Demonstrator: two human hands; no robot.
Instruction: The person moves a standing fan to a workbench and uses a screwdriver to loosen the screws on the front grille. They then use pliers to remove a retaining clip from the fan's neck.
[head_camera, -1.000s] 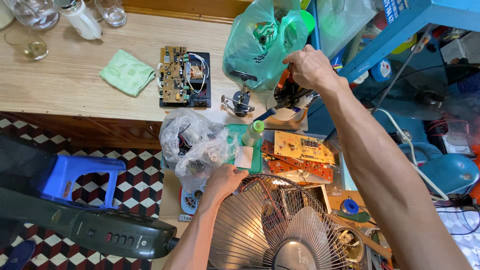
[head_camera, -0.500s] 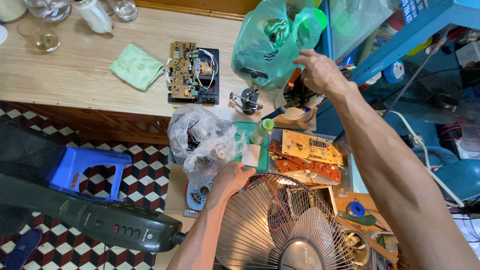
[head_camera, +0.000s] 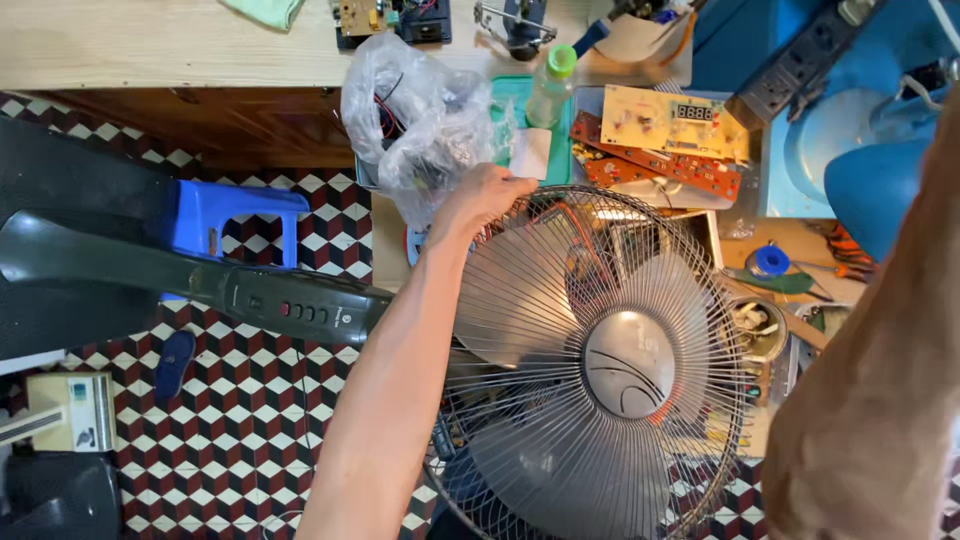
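Wire fan grille (head_camera: 600, 370) is sitting just below the left hand (head_camera: 480, 200), whose fingers (head_camera: 515, 187) are curling closed over its top rim. Right hand is off frame; only its forearm (head_camera: 870, 400) is showing, so its state is unknown. Grille is looking light, springy and easily bent, so gripping the stiffer outer rim seems best. Plastic bag (head_camera: 420, 130) is lying just beyond the fingers, circuit boards (head_camera: 665, 140) to their right.

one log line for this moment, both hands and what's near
left hand: grips top rim of fan grille | right hand: out of view, forearm only | near: clear plastic bag, circuit boards
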